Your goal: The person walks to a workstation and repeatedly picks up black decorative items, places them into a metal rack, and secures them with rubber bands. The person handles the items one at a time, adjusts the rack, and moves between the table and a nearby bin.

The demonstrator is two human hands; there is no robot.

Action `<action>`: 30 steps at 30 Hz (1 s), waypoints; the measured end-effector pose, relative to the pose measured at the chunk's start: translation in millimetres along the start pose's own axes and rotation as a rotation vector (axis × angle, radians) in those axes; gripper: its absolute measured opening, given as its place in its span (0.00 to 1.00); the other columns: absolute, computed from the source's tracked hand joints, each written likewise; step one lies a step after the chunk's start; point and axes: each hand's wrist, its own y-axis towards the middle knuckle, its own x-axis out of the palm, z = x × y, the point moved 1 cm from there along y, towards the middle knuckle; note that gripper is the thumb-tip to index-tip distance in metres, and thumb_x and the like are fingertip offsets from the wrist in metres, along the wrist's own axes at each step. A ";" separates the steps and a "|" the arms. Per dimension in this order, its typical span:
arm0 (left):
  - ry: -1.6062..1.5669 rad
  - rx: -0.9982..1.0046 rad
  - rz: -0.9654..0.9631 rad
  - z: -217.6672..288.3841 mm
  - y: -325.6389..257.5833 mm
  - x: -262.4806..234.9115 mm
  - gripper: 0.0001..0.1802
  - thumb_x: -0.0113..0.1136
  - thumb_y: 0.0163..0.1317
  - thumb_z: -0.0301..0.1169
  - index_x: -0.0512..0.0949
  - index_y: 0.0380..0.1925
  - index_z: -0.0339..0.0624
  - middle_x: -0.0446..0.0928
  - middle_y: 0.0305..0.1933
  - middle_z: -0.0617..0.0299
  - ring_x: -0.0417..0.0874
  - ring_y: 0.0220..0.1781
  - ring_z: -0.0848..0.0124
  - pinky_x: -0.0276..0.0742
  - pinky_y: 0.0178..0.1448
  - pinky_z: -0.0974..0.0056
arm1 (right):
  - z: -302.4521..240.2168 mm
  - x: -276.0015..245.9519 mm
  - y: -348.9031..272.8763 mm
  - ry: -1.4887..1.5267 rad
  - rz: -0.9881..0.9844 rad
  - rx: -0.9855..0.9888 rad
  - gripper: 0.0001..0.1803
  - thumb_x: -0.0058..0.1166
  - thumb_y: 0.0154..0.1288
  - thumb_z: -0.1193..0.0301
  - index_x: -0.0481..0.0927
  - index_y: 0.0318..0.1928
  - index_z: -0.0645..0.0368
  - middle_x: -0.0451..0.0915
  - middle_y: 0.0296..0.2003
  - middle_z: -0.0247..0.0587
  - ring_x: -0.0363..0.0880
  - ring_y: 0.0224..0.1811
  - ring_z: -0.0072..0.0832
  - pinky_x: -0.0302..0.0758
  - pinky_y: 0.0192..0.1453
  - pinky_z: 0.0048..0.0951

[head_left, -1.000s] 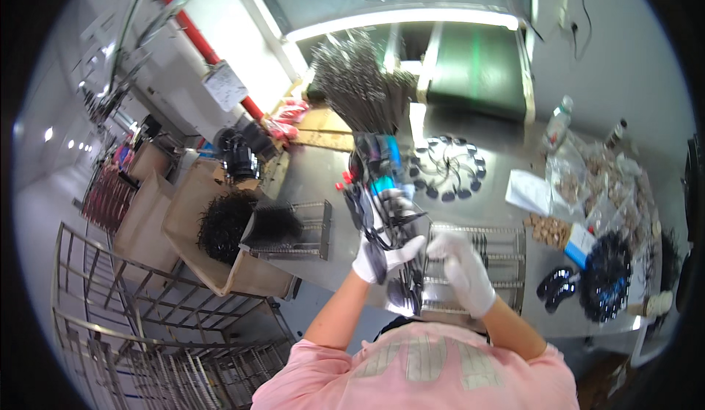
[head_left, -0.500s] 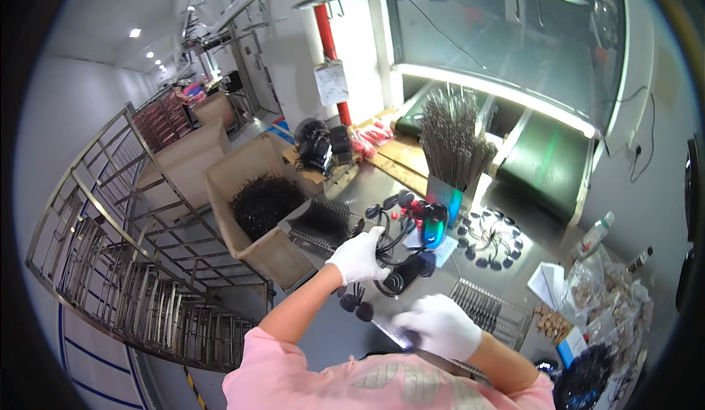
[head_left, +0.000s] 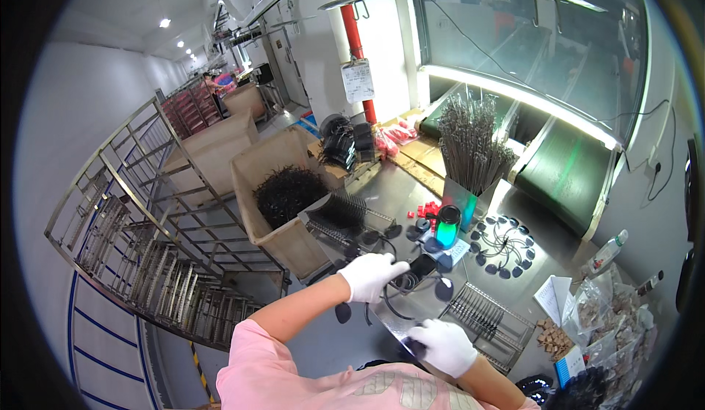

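Left hand (head_left: 371, 276) has moved bodyward, touching black curved pieces (head_left: 443, 288).

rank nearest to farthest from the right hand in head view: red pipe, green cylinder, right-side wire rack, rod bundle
1. Wire rack, beside the right hand
2. Green cylinder, beyond it
3. Rod bundle, behind the cylinder
4. Red pipe, far back left

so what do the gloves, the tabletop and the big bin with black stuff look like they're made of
Gloves: probably thin fabric, matte white and soft looking; any weave is too fine to see. Tabletop: metal, likely steel, grey and smooth with bright reflections. Bin: probably moulded plastic, dull beige, judging by its smooth walls.
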 end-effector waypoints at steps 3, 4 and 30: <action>0.031 0.032 0.148 -0.7 -5.0 -4.3 0.33 0.69 0.51 0.29 0.73 0.61 0.44 0.76 0.42 0.43 0.82 0.44 0.44 0.79 0.49 0.47 | 12.8 -7.9 -12.4 1.137 0.389 0.545 0.22 0.46 0.83 0.53 0.76 0.60 0.57 0.84 0.37 0.43 0.84 0.41 0.31 0.81 0.49 0.33; 0.034 0.098 0.210 1.9 -3.9 -3.5 0.32 0.69 0.52 0.30 0.73 0.59 0.44 0.76 0.41 0.44 0.82 0.43 0.45 0.79 0.49 0.47 | 17.7 -7.8 -14.3 1.506 0.449 0.512 0.34 0.42 0.82 0.43 0.66 0.72 0.56 0.85 0.43 0.49 0.85 0.47 0.36 0.81 0.55 0.38; -0.342 0.093 0.110 49.3 -12.4 -10.5 0.53 0.68 0.53 0.34 0.56 0.79 0.40 0.64 0.75 0.37 0.68 0.76 0.40 0.66 0.78 0.47 | 43.3 -9.4 -34.2 2.102 0.106 0.208 0.16 0.54 0.74 0.73 0.74 0.59 0.57 0.83 0.37 0.53 0.84 0.42 0.44 0.79 0.52 0.48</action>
